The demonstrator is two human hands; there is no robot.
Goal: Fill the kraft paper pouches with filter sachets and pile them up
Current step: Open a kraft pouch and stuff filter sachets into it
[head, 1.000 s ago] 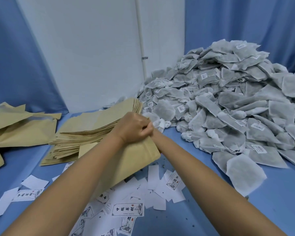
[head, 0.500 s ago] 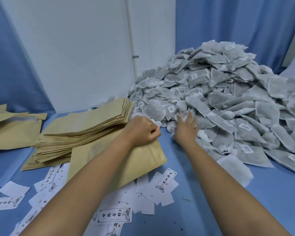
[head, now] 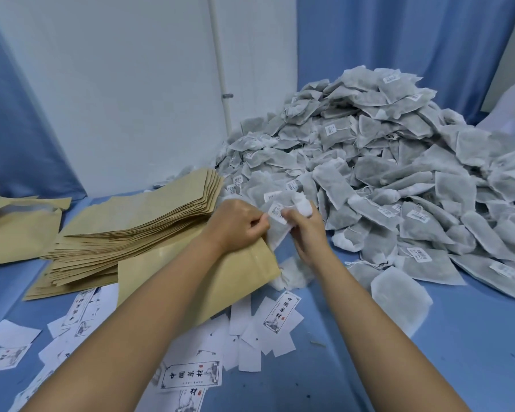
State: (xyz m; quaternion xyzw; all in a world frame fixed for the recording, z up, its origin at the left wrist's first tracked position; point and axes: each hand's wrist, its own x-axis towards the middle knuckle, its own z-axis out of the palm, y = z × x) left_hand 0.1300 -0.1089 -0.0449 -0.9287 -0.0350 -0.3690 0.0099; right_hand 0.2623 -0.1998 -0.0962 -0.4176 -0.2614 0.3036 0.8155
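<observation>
Roughly mid-cycle on one pouch and early in the job overall, that's my read.

Left hand: fingers curled tight, pinching the top lip of the kraft pouch. The pouch lies on the blue table, mouth near frame centre, body running toward 7 o'clock under the left forearm. The hand covers the mouth, so I can't tell how wide it gapes.

Right hand: just beside the left, at its 3 o'clock, fingers curled round sachets. One labelled sachet hangs between the two hands, touching the pouch lip. More white material is bunched in the upper fingers, count unreadable. The sachets are at the mouth, not clearly inside.

Done, as far as visible: a few puffy pouches in a filled pile at 9 o'clock, cropped by the frame edge. They look filled from the bulge, but I can't verify.

Left to do: plenty.
- The sachet heap at 1–3 o'clock is large.
- The flat stack of empty pouches, at 9 o'clock of the hands, is thick and fanned.
- A loose sachet lies on the table, touching the pouch's far corner.

Printed paper labels are scattered at 6 o'clock, some tucked under the pouch.

Likely next: push the sachets in, then move the pouch to the 9 o'clock pile.
</observation>
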